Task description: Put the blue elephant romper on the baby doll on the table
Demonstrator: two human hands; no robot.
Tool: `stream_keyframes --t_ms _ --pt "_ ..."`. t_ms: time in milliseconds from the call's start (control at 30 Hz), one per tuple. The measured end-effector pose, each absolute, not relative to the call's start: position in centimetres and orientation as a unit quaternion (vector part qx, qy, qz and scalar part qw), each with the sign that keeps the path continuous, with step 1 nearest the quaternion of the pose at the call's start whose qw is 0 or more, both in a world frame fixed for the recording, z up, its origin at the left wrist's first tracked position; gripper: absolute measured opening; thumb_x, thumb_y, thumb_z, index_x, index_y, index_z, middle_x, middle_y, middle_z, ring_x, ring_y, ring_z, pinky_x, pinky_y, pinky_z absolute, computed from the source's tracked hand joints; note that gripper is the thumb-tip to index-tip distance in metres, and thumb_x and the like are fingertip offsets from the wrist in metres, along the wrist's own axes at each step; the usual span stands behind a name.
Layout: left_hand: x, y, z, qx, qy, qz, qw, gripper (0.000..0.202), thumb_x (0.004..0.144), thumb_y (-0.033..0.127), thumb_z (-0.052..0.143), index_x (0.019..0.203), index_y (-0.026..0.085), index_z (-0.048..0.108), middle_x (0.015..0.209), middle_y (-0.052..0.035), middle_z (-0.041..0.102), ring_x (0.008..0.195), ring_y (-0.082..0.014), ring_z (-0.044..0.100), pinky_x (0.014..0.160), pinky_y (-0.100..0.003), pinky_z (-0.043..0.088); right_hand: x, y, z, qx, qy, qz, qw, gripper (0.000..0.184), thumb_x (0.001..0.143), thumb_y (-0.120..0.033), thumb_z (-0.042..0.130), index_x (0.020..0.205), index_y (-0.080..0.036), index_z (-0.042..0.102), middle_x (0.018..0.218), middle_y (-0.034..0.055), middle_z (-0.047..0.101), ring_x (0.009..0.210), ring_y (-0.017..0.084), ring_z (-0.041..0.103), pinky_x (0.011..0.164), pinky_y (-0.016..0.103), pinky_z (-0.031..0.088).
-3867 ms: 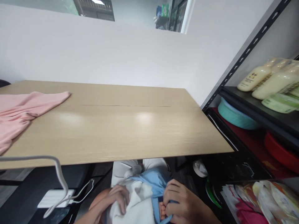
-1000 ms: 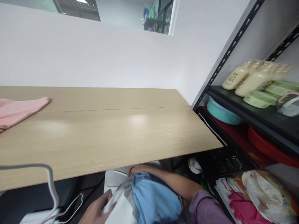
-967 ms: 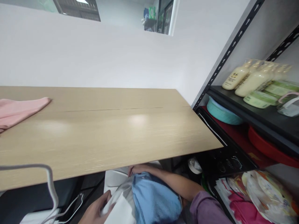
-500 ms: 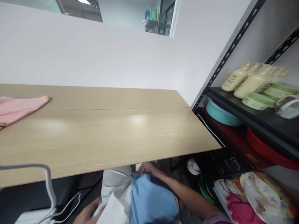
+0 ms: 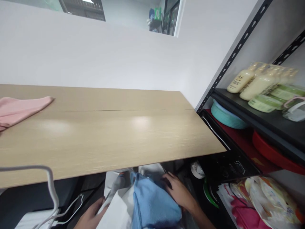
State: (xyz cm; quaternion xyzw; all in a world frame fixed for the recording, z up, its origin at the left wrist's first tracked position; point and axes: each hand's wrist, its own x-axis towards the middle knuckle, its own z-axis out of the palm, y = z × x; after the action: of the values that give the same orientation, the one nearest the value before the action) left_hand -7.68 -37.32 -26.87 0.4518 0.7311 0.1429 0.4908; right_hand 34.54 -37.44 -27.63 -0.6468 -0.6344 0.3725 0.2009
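Below the front edge of the wooden table (image 5: 107,133), a bundle of clothes lies in my lap. My right hand (image 5: 177,190) rests on the right side of a light blue cloth (image 5: 152,203), fingers bent against it. My left hand (image 5: 91,216) holds the edge of a white cloth (image 5: 116,213) at the bottom of the view, thumb pressed on it. A pink garment (image 5: 19,108) lies on the table's far left.
A white hanger (image 5: 51,184) and a white cable (image 5: 71,206) hang at the lower left. At the right, a black metal shelf (image 5: 262,117) holds cream bottles (image 5: 252,84), a teal basin (image 5: 225,116), a red basin (image 5: 274,149) and packets below.
My right arm has drawn back from over the blue cloth, and the hand now rests on the cloth's right side. The left hand keeps its hold on the white cloth.
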Motion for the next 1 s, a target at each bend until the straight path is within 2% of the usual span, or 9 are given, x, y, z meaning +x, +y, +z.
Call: stream_keyframes --t_ms 100,167,267,367,467,667,833,1000 --pt "-7.7 -37.3 -26.9 0.468 0.726 0.136 0.485 0.109 0.065 0.082 0.061 0.141 0.004 0.068 0.161 -0.0227 0.065 0.155 -0.0452 0.059 0.132 -0.045 0.047 35.5 -38.9 -27.1 -0.681 -0.65 0.297 0.156 0.043 0.116 -0.049 0.042 0.111 -0.023 0.075 0.119 0.0123 0.079 0.115 0.03 0.076 0.102 0.038 0.052" --pt "-7.8 -37.3 -27.0 0.473 0.722 0.139 0.485 0.104 0.066 0.082 0.061 0.137 0.007 0.071 0.159 -0.021 0.068 0.155 -0.0456 0.059 0.131 -0.044 0.05 35.8 -39.7 -26.6 -0.703 -0.648 0.268 0.116 0.044 0.117 -0.05 0.041 0.108 -0.021 0.073 0.114 0.013 0.08 0.112 0.031 0.077 0.099 0.04 0.051" --pt "-8.0 -37.3 -27.4 0.473 0.728 0.156 0.472 0.093 0.068 0.08 0.064 0.13 0.011 0.075 0.151 -0.0188 0.074 0.151 -0.0453 0.064 0.126 -0.043 0.056 35.6 -41.0 -25.3 -0.727 -0.63 0.266 0.061 0.044 0.118 -0.052 0.04 0.12 -0.02 0.071 0.112 0.0147 0.083 0.111 0.035 0.08 0.096 0.041 0.052" --pt "-8.1 -37.3 -27.5 0.481 0.731 0.174 0.451 0.081 0.069 0.076 0.068 0.122 0.016 0.079 0.142 -0.0164 0.079 0.142 -0.0434 0.072 0.118 -0.04 0.062 34.2 -41.9 -23.7 -0.739 -0.611 0.282 0.017 0.043 0.119 -0.047 0.039 0.134 -0.018 0.068 0.12 0.0172 0.084 0.116 0.036 0.082 0.096 0.041 0.053" --pt "-8.0 -37.2 -27.2 0.496 0.727 0.177 0.44 0.073 0.071 0.074 0.07 0.117 0.018 0.081 0.137 -0.0146 0.082 0.135 -0.0413 0.077 0.11 -0.037 0.066 32.5 -42.1 -22.5 -0.74 -0.605 0.294 -0.007 0.036 0.12 -0.04 0.042 0.132 -0.018 0.068 0.123 0.0179 0.084 0.118 0.036 0.083 0.093 0.038 0.054" --pt "-7.8 -37.2 -26.5 0.521 0.716 0.172 0.43 0.071 0.074 0.074 0.068 0.115 0.018 0.083 0.132 -0.013 0.084 0.13 -0.039 0.08 0.106 -0.034 0.067 31.4 -41.8 -23.1 -0.75 -0.596 0.286 0.007 0.024 0.118 -0.029 0.051 0.122 -0.019 0.073 0.117 0.0137 0.083 0.115 0.031 0.083 0.09 0.033 0.052" --pt "-7.7 -37.1 -26.6 0.507 0.722 0.161 0.443 0.081 0.073 0.078 0.064 0.12 0.015 0.081 0.141 -0.0156 0.08 0.139 -0.0403 0.075 0.116 -0.036 0.062 32.2 -41.9 -24.4 -0.742 -0.605 0.289 0.028 0.017 0.113 -0.027 0.06 0.114 -0.021 0.076 0.115 0.0095 0.084 0.115 0.03 0.081 0.093 0.032 0.05" --pt "-7.7 -37.1 -26.7 0.485 0.714 0.16 0.479 0.091 0.073 0.08 0.062 0.131 0.011 0.075 0.15 -0.0192 0.075 0.142 -0.0401 0.073 0.12 -0.039 0.059 33.6 -41.8 -26.5 -0.724 -0.638 0.259 0.051 0.015 0.113 -0.026 0.059 0.11 -0.023 0.074 0.106 0.0062 0.084 0.105 0.027 0.081 0.084 0.03 0.045"
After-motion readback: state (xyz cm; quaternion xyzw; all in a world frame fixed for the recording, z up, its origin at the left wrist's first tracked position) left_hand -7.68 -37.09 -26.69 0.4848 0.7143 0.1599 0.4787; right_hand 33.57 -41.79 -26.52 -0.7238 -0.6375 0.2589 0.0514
